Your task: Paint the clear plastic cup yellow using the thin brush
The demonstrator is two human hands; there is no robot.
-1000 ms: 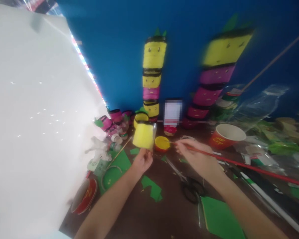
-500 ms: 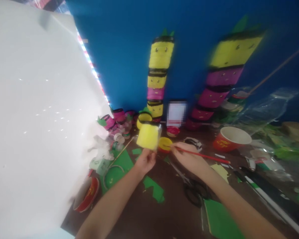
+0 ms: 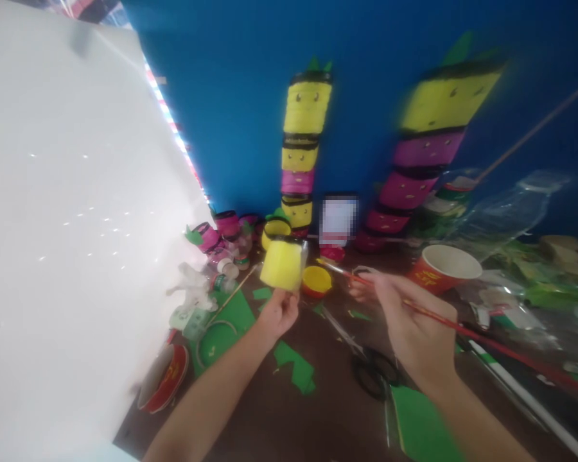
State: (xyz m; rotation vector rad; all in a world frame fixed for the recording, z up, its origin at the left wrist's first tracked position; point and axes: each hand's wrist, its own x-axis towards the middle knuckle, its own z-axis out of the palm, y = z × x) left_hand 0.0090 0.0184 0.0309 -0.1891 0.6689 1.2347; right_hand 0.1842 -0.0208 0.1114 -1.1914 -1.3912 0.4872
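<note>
Yellow cup [image 3: 280, 265], clasped in the left hand [image 3: 279, 313], lies leftward of the slanting red brush [image 3: 433, 314] which the right hand [image 3: 409, 327] pinches.

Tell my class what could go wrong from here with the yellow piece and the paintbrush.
The paintbrush, yellow at its tip, points toward the small pot of yellow; a drip might spot the table or the green paper scraps.

The left hand grips the yellow piece low down, so fingers could smudge it if wet; I cannot tell whether it is.

The right hand appears close to the paper cup and could perhaps knock it.
</note>
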